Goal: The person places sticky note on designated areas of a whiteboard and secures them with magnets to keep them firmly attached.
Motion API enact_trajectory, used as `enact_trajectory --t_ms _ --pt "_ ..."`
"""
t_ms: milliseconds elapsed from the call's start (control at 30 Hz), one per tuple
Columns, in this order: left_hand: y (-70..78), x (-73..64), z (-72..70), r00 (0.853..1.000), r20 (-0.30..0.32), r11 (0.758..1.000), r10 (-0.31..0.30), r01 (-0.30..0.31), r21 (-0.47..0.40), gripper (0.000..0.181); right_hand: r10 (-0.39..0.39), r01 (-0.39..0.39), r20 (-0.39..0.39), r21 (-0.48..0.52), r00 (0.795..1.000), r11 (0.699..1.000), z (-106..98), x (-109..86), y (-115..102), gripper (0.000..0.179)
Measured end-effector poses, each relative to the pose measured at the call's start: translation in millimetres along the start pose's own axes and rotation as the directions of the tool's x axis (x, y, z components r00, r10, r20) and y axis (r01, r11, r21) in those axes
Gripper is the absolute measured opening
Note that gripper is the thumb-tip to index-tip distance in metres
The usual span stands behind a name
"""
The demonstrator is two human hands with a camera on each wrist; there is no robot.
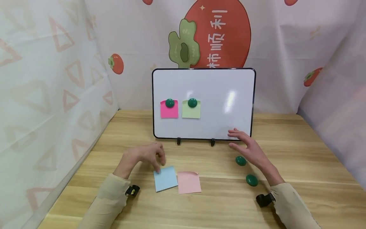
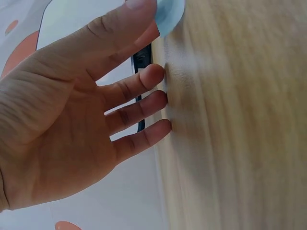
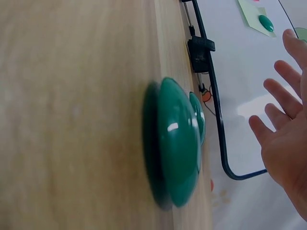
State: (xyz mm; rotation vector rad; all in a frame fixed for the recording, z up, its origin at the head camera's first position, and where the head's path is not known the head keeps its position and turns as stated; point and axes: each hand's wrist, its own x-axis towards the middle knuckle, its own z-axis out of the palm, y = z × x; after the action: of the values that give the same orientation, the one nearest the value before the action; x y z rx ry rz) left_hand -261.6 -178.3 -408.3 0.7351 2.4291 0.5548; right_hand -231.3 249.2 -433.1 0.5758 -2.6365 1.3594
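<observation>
My left hand (image 1: 146, 155) pinches a blue sticky note (image 1: 166, 180) at its upper left corner, between thumb and forefinger. In the left wrist view the note (image 2: 171, 14) bends beside the thumb, while the other fingers (image 2: 141, 112) are spread apart. A light pink sticky note (image 1: 189, 183) lies on the table just right of the blue one. Over the table near the whiteboard's lower right corner, my right hand (image 1: 251, 150) is raised with relaxed, spread fingers and holds nothing. Two green round magnets (image 1: 240, 161) lie on the table below it, the nearer one (image 3: 178, 143) large in the right wrist view.
A black-framed whiteboard (image 1: 220, 121) stands upright on small black feet (image 1: 213, 142) at the back. Green magnets hold a bright pink note (image 1: 169, 113) and a light green note (image 1: 191, 114) on its left half. Printed cloth (image 1: 137, 86) hangs behind the wooden table (image 1: 223, 206).
</observation>
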Motion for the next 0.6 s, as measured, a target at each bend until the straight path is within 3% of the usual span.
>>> enact_trajectory --t_ms 300,600 --pt "6.9 0.3 2.0 0.998 0.003 0.997 -0.059 0.058 0.059 0.016 0.034 -0.036 0.106 0.025 0.994 0.999 -6 -7.3 6 0.038" --pt "1.1 2.6 1.2 1.000 -0.001 1.000 -0.004 0.004 0.027 0.007 0.036 -0.039 0.142 0.023 0.989 0.999 -10 -12.4 12 0.040"
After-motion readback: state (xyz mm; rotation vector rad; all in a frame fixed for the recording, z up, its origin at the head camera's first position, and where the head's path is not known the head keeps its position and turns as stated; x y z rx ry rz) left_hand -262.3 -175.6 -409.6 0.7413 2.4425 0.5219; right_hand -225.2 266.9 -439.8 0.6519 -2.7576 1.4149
